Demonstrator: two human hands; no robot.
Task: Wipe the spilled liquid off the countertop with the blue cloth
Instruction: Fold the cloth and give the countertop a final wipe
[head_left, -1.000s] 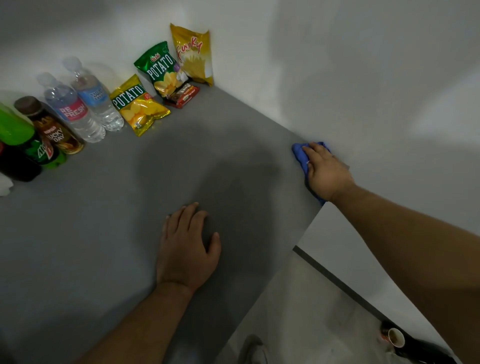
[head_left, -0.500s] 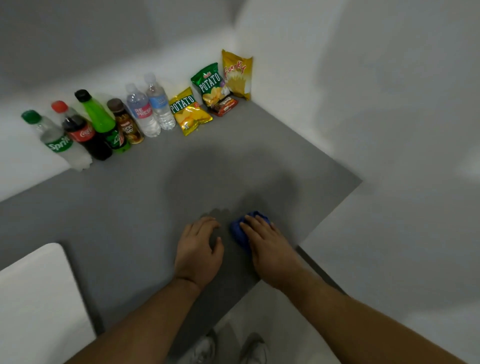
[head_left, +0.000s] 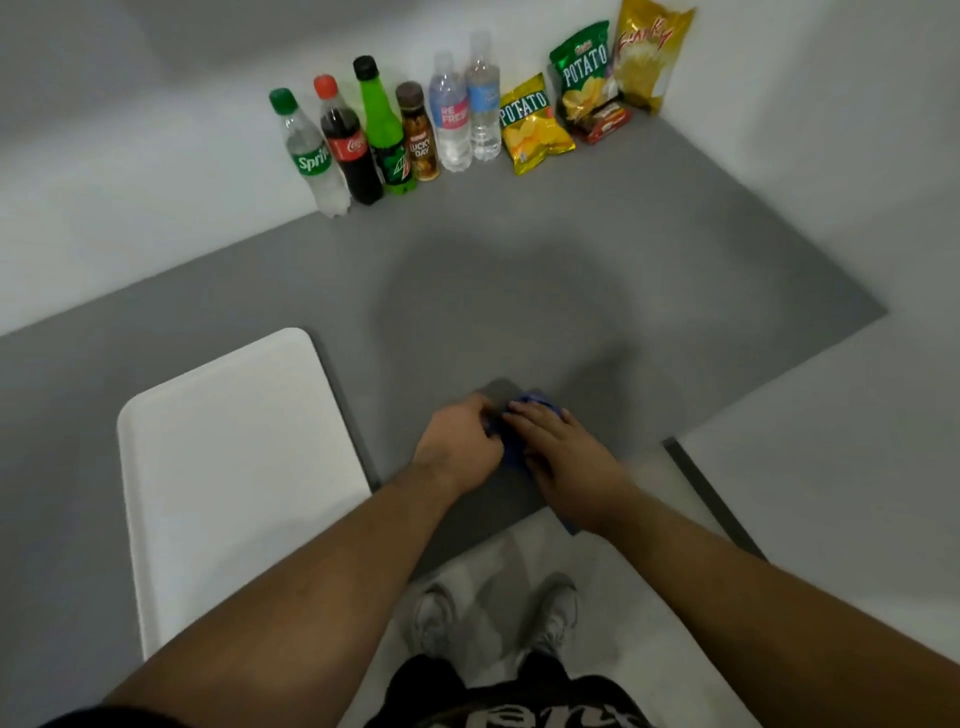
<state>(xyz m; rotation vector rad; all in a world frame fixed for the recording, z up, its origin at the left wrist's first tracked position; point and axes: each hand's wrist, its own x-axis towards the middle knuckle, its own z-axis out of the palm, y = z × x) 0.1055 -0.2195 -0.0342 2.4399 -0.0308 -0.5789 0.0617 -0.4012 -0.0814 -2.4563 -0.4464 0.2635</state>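
Nearest the camera, the person's dark shorts (head_left: 498, 696) and two pale shoes (head_left: 550, 613) showed above a light floor (head_left: 649, 582), just off the front edge of the grey worktop (head_left: 571, 249). Both bare forearms reached forward over that edge. The left hand (head_left: 457, 447) was curled, its fingertips pinching the left side of the blue cloth (head_left: 511, 452). The right hand (head_left: 561, 447) lay flat across the cloth with fingers extended, pressing it down onto the worktop. The cloth sat bunched between and under the two hands, close to the front edge, with a small blue corner (head_left: 571, 527) peeking out below the right wrist. No liquid could be made out on the grey surface around it.

Left of the hands, a white tray (head_left: 228, 467) rested on the worktop, apart from the cloth. Farther back, against the white wall (head_left: 130, 156), stood a row of bottles: Sprite (head_left: 309, 153), cola (head_left: 349, 143), a green bottle (head_left: 387, 135), a brown Lucky Day bottle (head_left: 418, 135) and two clear water bottles (head_left: 465, 109). To their right, in the corner, lay a yellow crisp bag (head_left: 530, 124), a green crisp bag (head_left: 584, 73), a small red packet (head_left: 605, 122) and a gold bag (head_left: 649, 52) leaning upright.
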